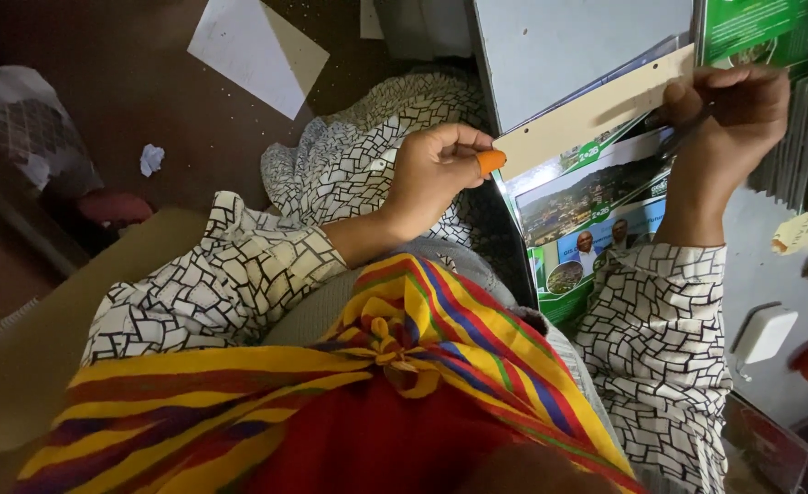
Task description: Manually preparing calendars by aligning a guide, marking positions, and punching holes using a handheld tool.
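Cardboard strip point(596, 110): my left hand point(436, 174) pinches its end, my right hand point(728, 114) grips a dark pen point(683, 135) against it.

Two hands: the left hand point(436, 174) at ten o'clock, the right hand point(728, 114) at two. One beige card strip point(596, 112) at twelve, one orange thumb cap point(491, 162), one dark pen point(683, 133).

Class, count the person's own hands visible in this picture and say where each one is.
2. The left hand, an orange cap on its thumb, pinches the tan strip; the right hand holds a dark pen-like tool at the strip's far end.
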